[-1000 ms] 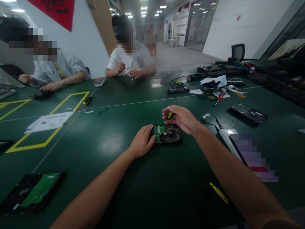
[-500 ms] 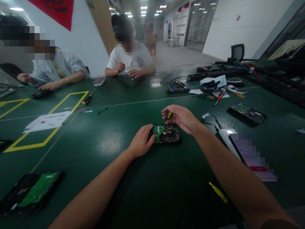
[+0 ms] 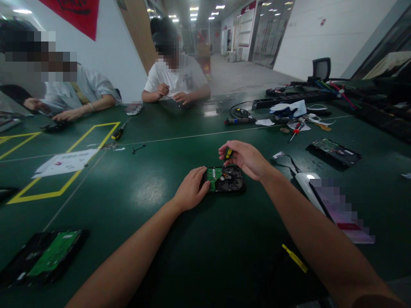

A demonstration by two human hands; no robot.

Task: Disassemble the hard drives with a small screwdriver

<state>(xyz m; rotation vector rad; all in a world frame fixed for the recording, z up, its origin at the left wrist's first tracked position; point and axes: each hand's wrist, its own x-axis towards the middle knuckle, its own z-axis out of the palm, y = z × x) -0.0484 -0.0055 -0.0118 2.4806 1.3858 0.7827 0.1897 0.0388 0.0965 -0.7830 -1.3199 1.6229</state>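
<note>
across the green surface, a green-boarded drive lies at far left; mid-surface, the left hand grips the left end of a flat hard drive; by its far edge the right hand grasps a yellow-black tool; farther right rests another drive.

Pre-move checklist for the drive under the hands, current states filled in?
1. Drive lying on the table: ok.
2. Left hand on the drive's left, green-board end: ok.
3. Right hand holding the yellow-and-black tool above the drive's far edge: ok.
4. Tool tip seated on the drive: cannot tell, too small.
5. Lower-left drive and right-side drive apart from both hands: ok.
</note>
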